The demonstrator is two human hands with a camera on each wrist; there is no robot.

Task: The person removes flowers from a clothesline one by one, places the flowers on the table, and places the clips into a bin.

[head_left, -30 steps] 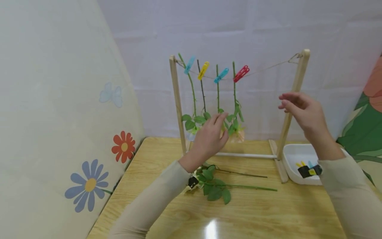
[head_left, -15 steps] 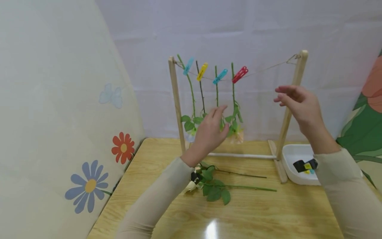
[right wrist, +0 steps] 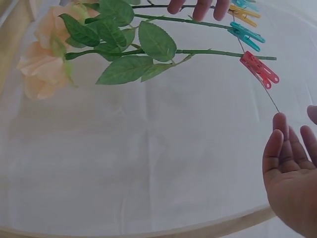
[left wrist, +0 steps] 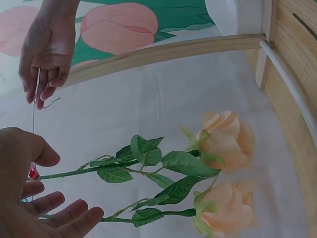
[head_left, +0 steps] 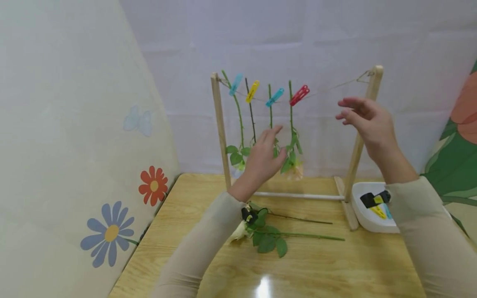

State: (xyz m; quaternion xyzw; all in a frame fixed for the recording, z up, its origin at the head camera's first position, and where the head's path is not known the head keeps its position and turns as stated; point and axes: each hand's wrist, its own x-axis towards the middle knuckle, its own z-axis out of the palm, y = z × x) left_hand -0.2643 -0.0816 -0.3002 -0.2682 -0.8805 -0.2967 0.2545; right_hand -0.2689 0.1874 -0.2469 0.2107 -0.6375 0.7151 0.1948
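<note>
Several roses hang stem-up from a string (head_left: 335,86), held by two blue clothespins, a yellow clothespin (head_left: 252,91) and a red clothespin (head_left: 299,95). In the left wrist view, a peach rose (left wrist: 228,141) hangs beside a second one. My left hand (head_left: 264,155) is in front of the hanging stems, fingers spread and holding nothing, hiding part of the flowers. Toward the right post, my right hand (head_left: 372,124) is raised with loosely bent fingers. In the right wrist view its fingertips (right wrist: 280,120) overlap the string below the red clothespin.
A wooden frame with a right post (head_left: 357,157) and a white bottom bar (head_left: 298,194) carries the string. In front, a white rose (head_left: 238,232) and another dark stem (head_left: 298,217) lie on the table. A white tray (head_left: 372,225) at right holds yellow and blue clothespins.
Both hands have risen a little, and the right hand has shifted slightly left. The hanging roses and clothespins stay in place on the string.
</note>
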